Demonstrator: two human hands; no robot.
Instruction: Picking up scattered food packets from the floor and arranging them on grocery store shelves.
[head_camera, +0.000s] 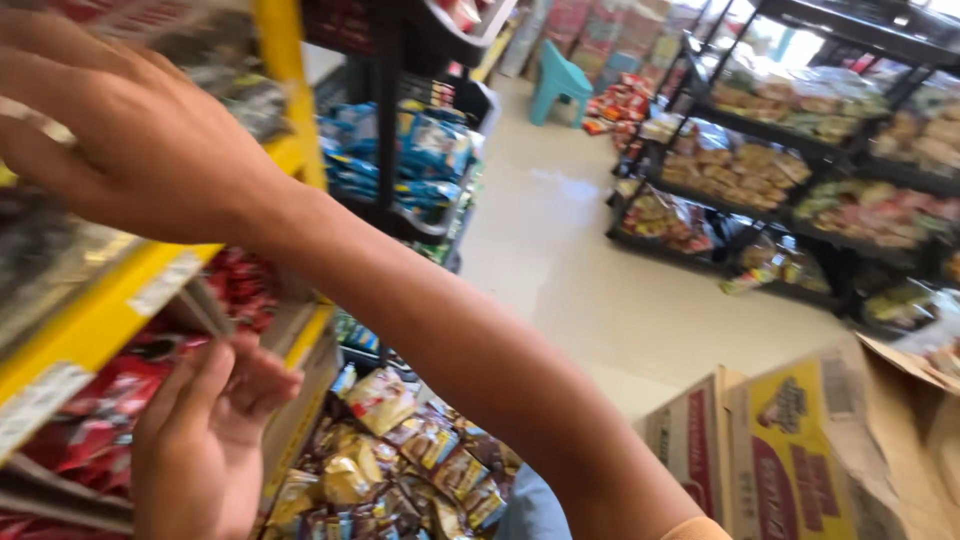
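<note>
Right hand reaches across the body to the upper yellow shelf at left, fingers spread and flattened against the dark, glossy packets stacked there; motion blur, so I cannot tell whether any packet is actually gripped. Left hand sits lower, at the shelf below, fingers loosely curled and half open beside the red packets; it touches or nearly touches them, nothing visibly pinched. The packets look like small sealed foil or plastic pouches, shiny, dark on the upper tier and red with white print on the lower one. Judgement: light, soft and crinkly, slippery on the film, contents probably crushable, so best taken by a sealed edge or flat between palm and fingers, not squeezed mid-body. Below: a heap of gold and brown snack bags. Lower right: an open cardboard box. Across the pale floor, black racks of bagged goods; a teal chair behind.
</note>
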